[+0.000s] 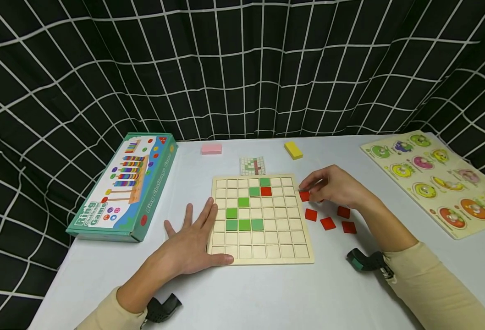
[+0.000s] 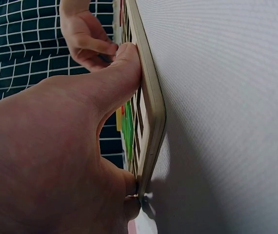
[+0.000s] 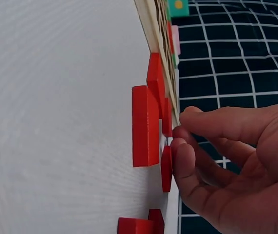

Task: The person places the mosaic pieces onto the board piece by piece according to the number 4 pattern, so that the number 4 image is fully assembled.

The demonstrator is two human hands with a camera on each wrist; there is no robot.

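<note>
At frame centre, a wooden grid board (image 1: pixel 256 213) on a worktop (image 1: pixel 267 295) is touched by the left hand (image 1: pixel 190 247), fingers spread. Right of centre, a red tile (image 1: pixel 305 196) is partly covered by the right hand (image 1: pixel 332 185), fingers bent; whether it is held in that grip cannot be told.

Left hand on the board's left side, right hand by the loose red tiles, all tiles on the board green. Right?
Not all green: the head view shows one red tile on the board among the green tiles. The left hand, right hand and loose red tiles are as you say.
</note>
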